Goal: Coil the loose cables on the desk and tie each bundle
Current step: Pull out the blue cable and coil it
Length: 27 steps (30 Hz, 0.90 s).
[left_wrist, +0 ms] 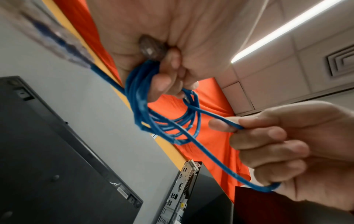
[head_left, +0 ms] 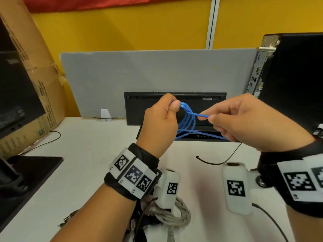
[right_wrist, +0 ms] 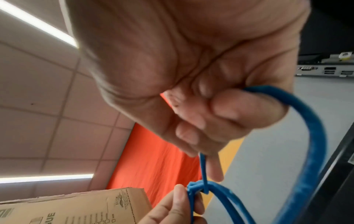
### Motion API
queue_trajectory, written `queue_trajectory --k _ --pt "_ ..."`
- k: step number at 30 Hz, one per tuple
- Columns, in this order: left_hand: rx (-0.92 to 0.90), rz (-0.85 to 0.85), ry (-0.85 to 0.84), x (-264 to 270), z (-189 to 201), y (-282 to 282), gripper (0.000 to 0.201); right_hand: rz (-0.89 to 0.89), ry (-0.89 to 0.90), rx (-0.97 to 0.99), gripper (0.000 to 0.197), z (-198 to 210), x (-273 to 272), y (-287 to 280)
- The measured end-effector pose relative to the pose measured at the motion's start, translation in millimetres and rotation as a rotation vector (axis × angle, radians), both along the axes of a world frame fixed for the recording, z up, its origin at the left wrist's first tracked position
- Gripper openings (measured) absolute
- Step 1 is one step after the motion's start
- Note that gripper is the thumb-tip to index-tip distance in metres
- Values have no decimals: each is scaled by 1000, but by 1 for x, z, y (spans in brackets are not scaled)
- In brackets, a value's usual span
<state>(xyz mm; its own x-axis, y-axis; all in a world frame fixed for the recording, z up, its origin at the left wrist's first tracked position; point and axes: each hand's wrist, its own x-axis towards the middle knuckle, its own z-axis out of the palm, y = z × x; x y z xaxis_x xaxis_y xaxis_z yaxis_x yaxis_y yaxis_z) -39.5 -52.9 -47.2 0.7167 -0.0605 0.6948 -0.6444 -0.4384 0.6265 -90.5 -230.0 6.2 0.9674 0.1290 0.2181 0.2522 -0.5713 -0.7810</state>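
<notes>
A blue cable (head_left: 187, 124) is wound into a coil of several loops held above the desk, in front of a black monitor back. My left hand (head_left: 162, 119) grips the top of the coil (left_wrist: 139, 94) in a fist, thumb on top. My right hand (head_left: 232, 119) pinches a free strand of the same cable (left_wrist: 226, 122) between thumb and forefinger and holds it taut to the right; the strand loops back under the little finger (right_wrist: 310, 136). The strand crosses round the coil near the left thumb (right_wrist: 201, 188). A clear plug (left_wrist: 57, 42) shows blurred close to the left wrist camera.
A grey coiled cable (head_left: 176, 215) and dark cables lie on the white desk (head_left: 87, 154) near my body. A thin black wire (head_left: 218, 161) lies under the right wrist. A cardboard box (head_left: 35, 75) stands left, a black computer case (head_left: 288, 81) right, a grey divider (head_left: 139, 75) behind.
</notes>
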Motion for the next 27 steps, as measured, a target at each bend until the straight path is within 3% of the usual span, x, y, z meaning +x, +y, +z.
queue_trajectory --k 3,7,11,16,21,23,27 --pt "19 63 -52 1 0 2 22 37 -83 -46 27 3 -7 -3" --pt "9 96 -85 3 2 6 23 40 -97 83 23 4 -5 -3" --pt "66 124 -108 0 0 4 21 13 -191 2 18 4 -8 -6" --pt "102 182 -129 1 1 8 21 67 -127 134 16 6 -9 -8" --pt "168 186 -99 -3 1 4 22 -173 -437 -436 18 5 -14 -9" --pt "36 95 -13 -1 5 5 25 -203 -542 -506 19 3 -7 -11" --pt "-534 -288 363 -5 15 6 34 -246 -666 -494 13 -9 12 -11"
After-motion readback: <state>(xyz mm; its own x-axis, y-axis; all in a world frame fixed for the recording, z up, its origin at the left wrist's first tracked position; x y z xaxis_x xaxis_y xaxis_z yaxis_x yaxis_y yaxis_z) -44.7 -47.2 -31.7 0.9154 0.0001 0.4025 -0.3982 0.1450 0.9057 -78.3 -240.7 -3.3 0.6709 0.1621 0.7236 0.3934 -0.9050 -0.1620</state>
